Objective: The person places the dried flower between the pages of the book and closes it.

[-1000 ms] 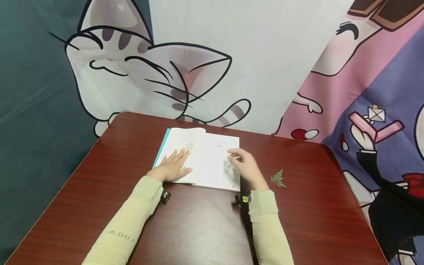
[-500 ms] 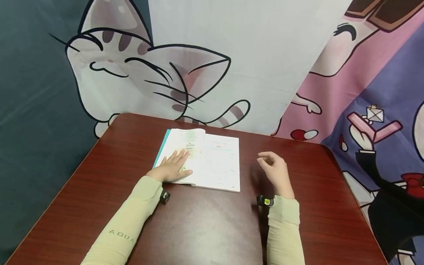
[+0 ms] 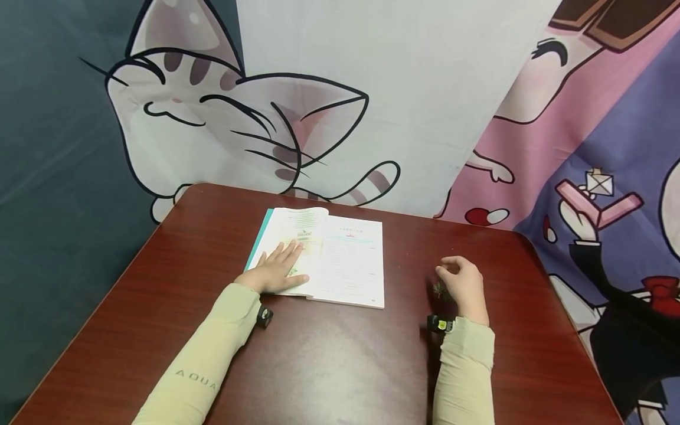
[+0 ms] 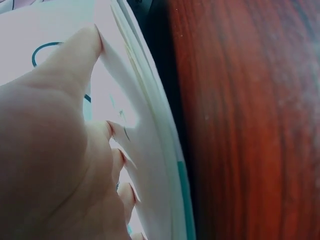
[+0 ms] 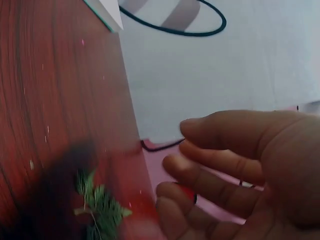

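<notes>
An open book (image 3: 350, 265) with a teal cover edge lies on the table. My left hand (image 3: 273, 271) rests flat on its left page, fingers spread; the left wrist view shows the thumb and fingertips touching the paper (image 4: 145, 165). To the right of the book, my right hand (image 3: 464, 286) hovers above the table with its fingers loosely bent and nothing between them. Beneath it lies a small green fern-like leaf (image 5: 100, 207), partly hidden by the hand in the head view (image 3: 440, 289).
The brown wooden table (image 3: 329, 366) has rounded far corners. Behind it hangs a cloth backdrop (image 3: 425, 106) with cartoon figures. Each wrist carries a small black camera (image 3: 440, 323).
My right hand has moved off the right page, rightward across the table to above the leaf, which it now partly covers. The left hand has stayed on the left page.
</notes>
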Demonstrator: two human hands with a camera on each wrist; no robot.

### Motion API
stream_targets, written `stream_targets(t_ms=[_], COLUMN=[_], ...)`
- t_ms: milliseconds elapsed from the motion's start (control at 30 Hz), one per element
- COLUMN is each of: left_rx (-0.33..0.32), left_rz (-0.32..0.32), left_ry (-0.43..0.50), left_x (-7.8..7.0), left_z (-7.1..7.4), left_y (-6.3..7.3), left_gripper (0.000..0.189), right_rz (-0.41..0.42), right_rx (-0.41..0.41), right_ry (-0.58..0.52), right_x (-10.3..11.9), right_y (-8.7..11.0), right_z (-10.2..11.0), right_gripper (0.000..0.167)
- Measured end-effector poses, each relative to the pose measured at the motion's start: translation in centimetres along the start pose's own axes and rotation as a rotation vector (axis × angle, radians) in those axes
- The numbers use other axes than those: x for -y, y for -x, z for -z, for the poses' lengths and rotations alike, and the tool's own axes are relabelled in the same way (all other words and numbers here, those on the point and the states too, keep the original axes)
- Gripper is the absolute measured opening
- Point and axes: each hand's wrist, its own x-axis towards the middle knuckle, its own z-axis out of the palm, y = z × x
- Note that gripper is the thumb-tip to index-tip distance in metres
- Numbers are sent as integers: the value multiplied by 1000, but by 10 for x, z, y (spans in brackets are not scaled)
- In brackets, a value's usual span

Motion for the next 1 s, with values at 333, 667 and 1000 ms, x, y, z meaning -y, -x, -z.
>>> stream_targets(t_ms=[333,667,1000], left_rx=[-8,-9,-10], left_rz=[-15,-25,-15], left_ry=[10,37,35], left_x=[8,6,7], left_z=[-4,-2,-3], left_y=[-4,-3,-3], left_gripper=[96,94,94], right_rz=[-172,-232,-247], right_rx=[87,138,131], right_ry=[86,158,185], right_x=[-14,-22,-21], right_y=[5,3,0], right_z=[10,7,4], right_gripper=[46,43,31])
